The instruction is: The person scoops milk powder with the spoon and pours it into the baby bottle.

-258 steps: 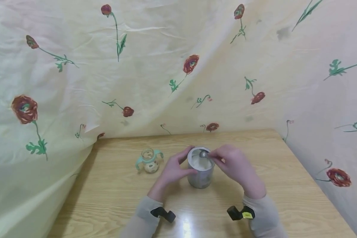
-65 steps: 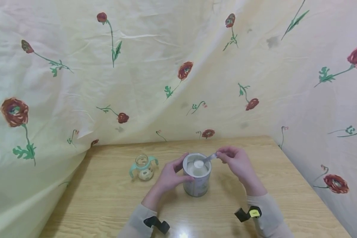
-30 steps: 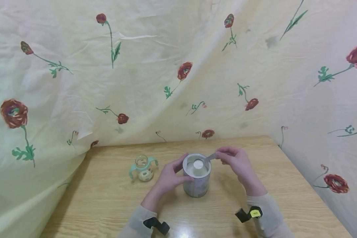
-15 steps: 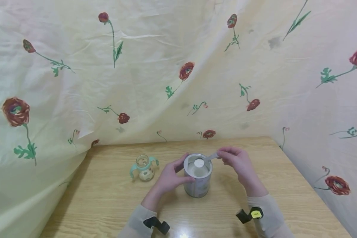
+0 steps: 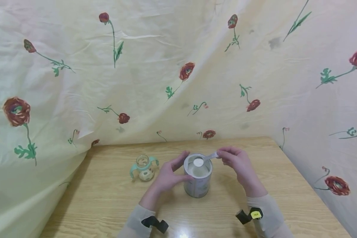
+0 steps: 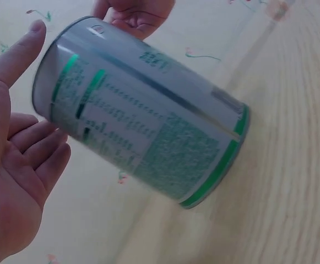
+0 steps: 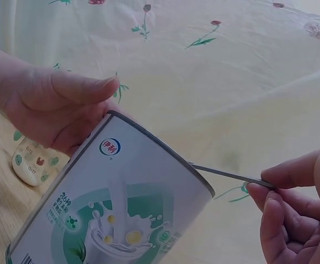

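Observation:
An open milk powder can (image 5: pixel 197 188) stands upright on the table, with pale powder inside. My right hand (image 5: pixel 237 164) pinches the end of a scoop's handle between thumb and fingers. The bowl of the scoop (image 5: pixel 198 162), full of white powder, is at the can's mouth. Beside the can's left side is my left hand (image 5: pixel 171 176), its thumb and fingers spread and loosely bent. In the left wrist view, a gap shows between a raised digit of the left hand (image 6: pixel 11 159) and the can (image 6: pixel 143 115); whether the other fingers touch it is hard to tell.
A baby bottle (image 5: pixel 145 172) with mint-green handles and no lid stands to the left of the can, its lower part (image 7: pixel 32 162) showing in the right wrist view. Flower-printed cloth (image 5: pixel 148 82) hangs behind the wooden table (image 5: pixel 107 198) and along both its sides.
Earlier the scoop was down in the can; now its filled bowl is at the mouth. My left hand has just loosened from the can and shifted slightly left. The bottle has stayed put.

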The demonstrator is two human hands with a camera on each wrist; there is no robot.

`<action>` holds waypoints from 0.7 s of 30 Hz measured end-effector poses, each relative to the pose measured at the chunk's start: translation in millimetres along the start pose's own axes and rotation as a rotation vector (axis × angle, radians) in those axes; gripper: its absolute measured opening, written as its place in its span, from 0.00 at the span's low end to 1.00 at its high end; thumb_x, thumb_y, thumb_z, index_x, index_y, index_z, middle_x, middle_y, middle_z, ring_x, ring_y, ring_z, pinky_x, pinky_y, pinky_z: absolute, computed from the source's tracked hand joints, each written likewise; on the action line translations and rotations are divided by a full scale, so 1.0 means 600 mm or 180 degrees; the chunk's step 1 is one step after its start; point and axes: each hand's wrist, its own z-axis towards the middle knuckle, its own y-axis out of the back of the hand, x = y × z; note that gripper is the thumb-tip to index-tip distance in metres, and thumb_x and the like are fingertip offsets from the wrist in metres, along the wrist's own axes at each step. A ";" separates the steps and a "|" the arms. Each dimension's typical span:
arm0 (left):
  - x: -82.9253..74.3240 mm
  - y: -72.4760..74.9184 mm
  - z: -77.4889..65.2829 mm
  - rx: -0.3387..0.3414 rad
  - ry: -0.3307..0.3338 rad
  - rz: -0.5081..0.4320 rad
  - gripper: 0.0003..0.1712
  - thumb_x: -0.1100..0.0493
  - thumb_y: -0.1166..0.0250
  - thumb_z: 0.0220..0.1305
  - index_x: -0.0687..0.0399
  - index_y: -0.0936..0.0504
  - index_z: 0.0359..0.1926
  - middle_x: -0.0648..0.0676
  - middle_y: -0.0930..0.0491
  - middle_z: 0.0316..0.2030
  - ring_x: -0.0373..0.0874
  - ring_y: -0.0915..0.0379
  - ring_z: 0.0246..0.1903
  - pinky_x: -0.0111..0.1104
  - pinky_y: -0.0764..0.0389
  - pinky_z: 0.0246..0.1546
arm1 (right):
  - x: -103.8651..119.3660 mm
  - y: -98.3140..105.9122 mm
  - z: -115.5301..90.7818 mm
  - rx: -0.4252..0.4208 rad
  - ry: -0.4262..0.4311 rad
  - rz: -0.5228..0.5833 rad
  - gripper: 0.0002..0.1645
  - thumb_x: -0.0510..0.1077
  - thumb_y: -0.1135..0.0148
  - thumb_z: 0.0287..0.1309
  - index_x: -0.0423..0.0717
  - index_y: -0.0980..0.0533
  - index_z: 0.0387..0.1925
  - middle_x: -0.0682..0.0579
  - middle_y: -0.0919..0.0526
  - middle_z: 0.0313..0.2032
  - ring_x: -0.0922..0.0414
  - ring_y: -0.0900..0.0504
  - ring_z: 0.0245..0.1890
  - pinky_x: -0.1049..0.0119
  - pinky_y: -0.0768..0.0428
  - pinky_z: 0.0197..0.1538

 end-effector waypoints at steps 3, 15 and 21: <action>-0.007 0.012 -0.006 -0.0046 0.0009 -0.0004 0.53 0.57 0.20 0.63 0.50 0.38 0.83 0.46 0.35 0.80 0.46 0.39 0.78 0.44 0.39 0.79 | -0.002 -0.001 0.002 -0.0035 -0.0005 0.0102 0.09 0.44 0.31 0.73 0.42 0.14 0.45 0.59 0.10 0.35 0.61 0.18 0.37 0.69 0.15 0.45; -0.021 0.084 -0.050 -0.0548 0.0096 0.0292 0.43 0.56 0.23 0.68 0.45 0.30 0.80 0.45 0.31 0.77 0.52 0.35 0.76 0.51 0.37 0.78 | 0.003 -0.012 -0.004 -0.0053 -0.0116 0.0596 0.10 0.40 0.34 0.74 0.51 0.13 0.33 0.59 0.11 0.31 0.63 0.21 0.30 0.71 0.16 0.42; -0.024 0.133 -0.083 -0.0894 0.0073 0.0424 0.40 0.54 0.23 0.68 0.44 0.27 0.78 0.45 0.30 0.76 0.58 0.33 0.75 0.55 0.36 0.76 | 0.019 -0.035 -0.012 -0.0023 -0.0171 0.0777 0.10 0.39 0.32 0.72 0.51 0.13 0.31 0.57 0.13 0.29 0.64 0.21 0.29 0.72 0.16 0.41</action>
